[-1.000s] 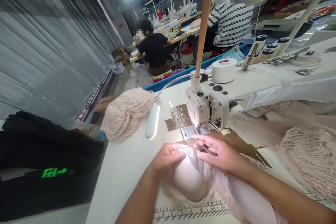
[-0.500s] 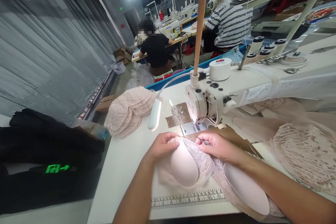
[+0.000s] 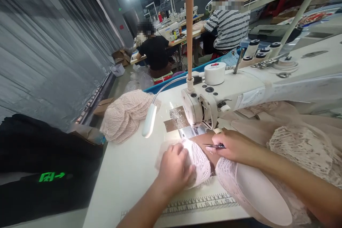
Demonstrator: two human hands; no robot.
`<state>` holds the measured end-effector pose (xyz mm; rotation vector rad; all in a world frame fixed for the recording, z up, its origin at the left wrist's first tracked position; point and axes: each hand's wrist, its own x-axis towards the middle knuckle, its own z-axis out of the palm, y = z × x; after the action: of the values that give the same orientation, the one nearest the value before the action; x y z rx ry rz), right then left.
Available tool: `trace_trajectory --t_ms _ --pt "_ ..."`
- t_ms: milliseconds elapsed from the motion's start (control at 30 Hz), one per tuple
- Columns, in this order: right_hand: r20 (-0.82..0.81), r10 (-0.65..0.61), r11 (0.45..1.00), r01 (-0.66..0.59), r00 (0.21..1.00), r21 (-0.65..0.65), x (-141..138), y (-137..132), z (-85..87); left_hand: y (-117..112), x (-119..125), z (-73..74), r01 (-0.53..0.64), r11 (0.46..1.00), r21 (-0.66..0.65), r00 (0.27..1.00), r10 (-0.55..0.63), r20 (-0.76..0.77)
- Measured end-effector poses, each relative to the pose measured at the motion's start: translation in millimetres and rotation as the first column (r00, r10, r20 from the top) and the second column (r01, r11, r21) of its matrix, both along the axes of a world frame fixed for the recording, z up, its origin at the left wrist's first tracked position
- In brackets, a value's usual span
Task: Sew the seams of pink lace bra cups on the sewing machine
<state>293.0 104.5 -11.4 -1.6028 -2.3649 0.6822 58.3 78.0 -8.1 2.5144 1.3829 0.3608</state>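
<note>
A pale pink lace-covered bra cup (image 3: 201, 164) lies on the white sewing table with its lace side up. My left hand (image 3: 176, 165) rests over it, fingers bent and apart, covering its left part. In my right hand (image 3: 232, 146) are small dark pointed thread snips (image 3: 215, 146), their tips pointing left above the brown plate. Part of the snips is hidden by my fingers. Below my right forearm, a second cup (image 3: 263, 188) shows its smooth inner side, with lace along its left edge. The sewing machine head (image 3: 199, 108) stands just beyond both hands.
A stack of lace cups (image 3: 125, 114) sits at the table's left, beside a bendable lamp (image 3: 149, 121). More lace pieces (image 3: 299, 146) lie at right. A printed ruler (image 3: 197, 205) runs along the front. Two people work at machines beyond.
My left hand has gone from pinching the cup's top edge to lying over it. The cup now shows lace instead of its smooth inside. My right hand has moved off the lace with the snips.
</note>
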Motion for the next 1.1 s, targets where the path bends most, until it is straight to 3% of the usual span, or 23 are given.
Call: trace_trajectory --t_ms 133,267,400,533,667,833,1100 --pt "-0.093 0.096 0.989 -0.084 0.991 0.12 -7.9 2.9 -5.6 4.7 1.4 -9.4 0.203 0.979 -0.001 0.978 -0.203 0.047" --pt "-0.062 0.149 0.975 -0.137 0.987 0.174 -12.3 -0.6 -15.0 29.6 -3.8 -4.2 0.341 0.932 -0.128 0.938 -0.328 0.108" --pt "0.042 0.198 0.958 -0.203 0.979 0.205 -13.0 -3.7 -20.2 45.0 -2.5 -2.0 0.3 0.931 -0.209 0.95 -0.271 0.155" --pt "0.066 0.158 0.965 -0.168 0.985 0.201 -15.1 -4.1 -19.8 50.8 8.7 -13.6 0.211 0.974 -0.078 0.968 -0.197 0.154" --pt "0.069 0.089 0.978 -0.101 0.994 0.183 -16.8 -3.6 -23.4 60.0 14.6 -21.5 0.268 0.963 0.033 0.961 -0.27 0.061" --pt "0.089 0.03 0.985 -0.045 0.996 0.17 -18.8 -3.4 -28.0 71.2 14.7 -18.5 0.362 0.932 0.03 0.932 -0.361 -0.011" --pt "0.085 -0.005 0.986 -0.009 0.996 0.165 -19.8 -3.5 -27.4 63.9 13.3 -21.2 0.342 0.937 0.067 0.936 -0.346 0.066"
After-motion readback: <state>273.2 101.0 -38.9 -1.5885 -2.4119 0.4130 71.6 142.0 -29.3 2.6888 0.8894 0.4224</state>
